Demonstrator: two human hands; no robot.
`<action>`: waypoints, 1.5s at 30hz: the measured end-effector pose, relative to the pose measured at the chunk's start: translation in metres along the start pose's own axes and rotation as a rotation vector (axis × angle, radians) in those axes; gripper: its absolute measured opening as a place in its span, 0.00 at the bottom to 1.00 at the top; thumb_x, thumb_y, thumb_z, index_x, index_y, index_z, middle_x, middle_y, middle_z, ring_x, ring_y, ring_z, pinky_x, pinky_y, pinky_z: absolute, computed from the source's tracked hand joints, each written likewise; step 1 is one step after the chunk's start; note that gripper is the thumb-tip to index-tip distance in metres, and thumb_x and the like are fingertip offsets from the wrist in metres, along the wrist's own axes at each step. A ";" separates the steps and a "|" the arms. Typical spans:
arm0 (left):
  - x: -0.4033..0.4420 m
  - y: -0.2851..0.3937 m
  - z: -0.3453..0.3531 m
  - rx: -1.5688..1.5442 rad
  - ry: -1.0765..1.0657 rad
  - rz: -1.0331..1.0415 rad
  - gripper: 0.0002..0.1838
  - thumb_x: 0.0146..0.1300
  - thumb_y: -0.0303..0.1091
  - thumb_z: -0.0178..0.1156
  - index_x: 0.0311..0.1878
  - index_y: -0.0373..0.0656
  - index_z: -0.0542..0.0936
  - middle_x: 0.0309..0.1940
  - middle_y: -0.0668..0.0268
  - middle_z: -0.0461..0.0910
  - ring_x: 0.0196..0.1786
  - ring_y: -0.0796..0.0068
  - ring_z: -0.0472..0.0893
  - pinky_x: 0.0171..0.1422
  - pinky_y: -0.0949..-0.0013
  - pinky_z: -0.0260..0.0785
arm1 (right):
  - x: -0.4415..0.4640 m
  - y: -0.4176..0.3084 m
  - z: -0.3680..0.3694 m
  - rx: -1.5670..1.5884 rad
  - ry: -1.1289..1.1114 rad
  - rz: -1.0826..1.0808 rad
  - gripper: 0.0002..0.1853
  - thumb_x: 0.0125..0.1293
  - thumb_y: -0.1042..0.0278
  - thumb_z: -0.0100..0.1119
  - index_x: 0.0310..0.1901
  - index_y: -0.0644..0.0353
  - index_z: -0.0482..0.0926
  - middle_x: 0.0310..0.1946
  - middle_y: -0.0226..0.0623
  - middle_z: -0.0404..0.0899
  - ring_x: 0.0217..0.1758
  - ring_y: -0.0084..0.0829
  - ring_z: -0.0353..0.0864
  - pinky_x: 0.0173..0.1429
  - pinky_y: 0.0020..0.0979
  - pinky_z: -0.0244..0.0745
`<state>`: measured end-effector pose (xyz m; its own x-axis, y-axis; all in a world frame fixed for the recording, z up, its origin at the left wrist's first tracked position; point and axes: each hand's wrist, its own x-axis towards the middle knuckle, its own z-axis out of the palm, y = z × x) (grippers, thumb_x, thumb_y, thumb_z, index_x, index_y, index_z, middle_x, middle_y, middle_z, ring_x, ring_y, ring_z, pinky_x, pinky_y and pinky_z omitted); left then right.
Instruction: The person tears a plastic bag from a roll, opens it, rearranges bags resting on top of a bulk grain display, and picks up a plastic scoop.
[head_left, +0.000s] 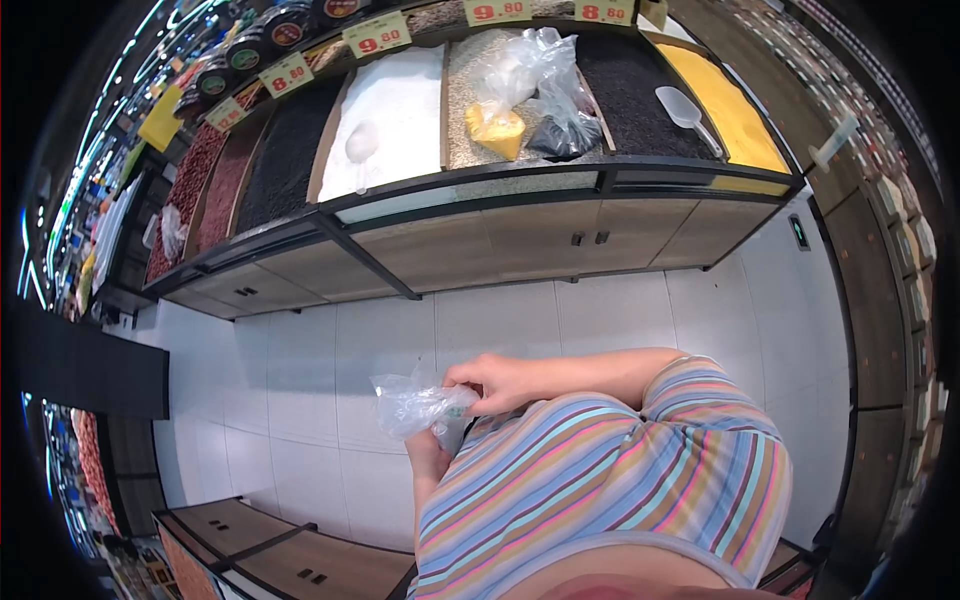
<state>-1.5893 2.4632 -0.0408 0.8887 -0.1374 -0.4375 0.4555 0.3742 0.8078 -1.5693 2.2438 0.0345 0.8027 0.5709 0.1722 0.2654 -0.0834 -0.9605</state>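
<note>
A crumpled clear plastic bag (410, 402) is held between my two hands in front of my body. My right hand (488, 383) pinches its upper right edge, fingers closed. From below, my left hand (428, 455) grips the lower part of the same bag; its fingertips are mostly hidden by the plastic. Beyond, on a bin of pale grain (475, 70), lie clear bags: one has yellow grain (496, 132) in its bottom and another has something black (565, 138).
A counter of bins stands ahead, with white grain (400, 100), black grain (290, 150) and yellow grain (725, 105). Scoops lie on the white grain (361, 145) and a black bin (682, 108). Price signs (377, 35) line the back. Another cabinet (300, 560) stands at lower left.
</note>
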 end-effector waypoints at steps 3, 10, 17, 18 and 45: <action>0.025 0.012 -0.009 -0.067 0.036 -0.055 0.17 0.65 0.37 0.50 0.53 0.39 0.72 0.46 0.61 0.76 0.49 0.63 0.77 0.50 0.59 0.72 | 0.008 0.011 -0.007 0.132 0.008 0.068 0.22 0.56 0.68 0.62 0.53 0.60 0.71 0.34 0.36 0.78 0.34 0.27 0.78 0.38 0.30 0.74; 0.075 0.033 -0.043 -0.322 0.254 -0.281 0.16 0.65 0.40 0.48 0.51 0.41 0.73 0.46 0.58 0.77 0.49 0.58 0.77 0.52 0.52 0.72 | 0.004 0.074 -0.063 0.272 0.562 0.399 0.18 0.62 0.72 0.56 0.54 0.60 0.69 0.38 0.33 0.78 0.37 0.23 0.77 0.38 0.25 0.73; 0.104 0.034 -0.037 -0.389 0.239 -0.353 0.16 0.64 0.41 0.50 0.50 0.41 0.73 0.43 0.59 0.78 0.47 0.60 0.78 0.50 0.52 0.73 | 0.011 0.116 -0.148 0.256 0.927 0.420 0.17 0.63 0.75 0.54 0.54 0.59 0.68 0.48 0.32 0.75 0.47 0.21 0.75 0.44 0.23 0.72; 0.109 0.034 -0.034 -0.376 0.238 -0.347 0.16 0.64 0.40 0.50 0.49 0.41 0.73 0.43 0.59 0.78 0.47 0.60 0.78 0.50 0.52 0.74 | 0.014 0.130 -0.163 0.199 0.963 0.386 0.20 0.62 0.75 0.55 0.56 0.60 0.67 0.49 0.32 0.74 0.49 0.22 0.74 0.47 0.24 0.71; 0.332 0.115 0.096 -0.255 0.303 -0.255 0.23 0.59 0.43 0.53 0.55 0.42 0.68 0.49 0.60 0.73 0.51 0.62 0.75 0.54 0.55 0.72 | 0.178 0.220 -0.473 -0.651 1.053 0.308 0.16 0.56 0.72 0.58 0.48 0.62 0.75 0.35 0.42 0.80 0.40 0.40 0.79 0.46 0.34 0.72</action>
<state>-1.2372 2.3728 -0.0550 0.6773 0.0055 -0.7357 0.5964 0.5815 0.5534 -1.1154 1.9406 -0.0427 0.8321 -0.4396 0.3383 -0.0349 -0.6501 -0.7590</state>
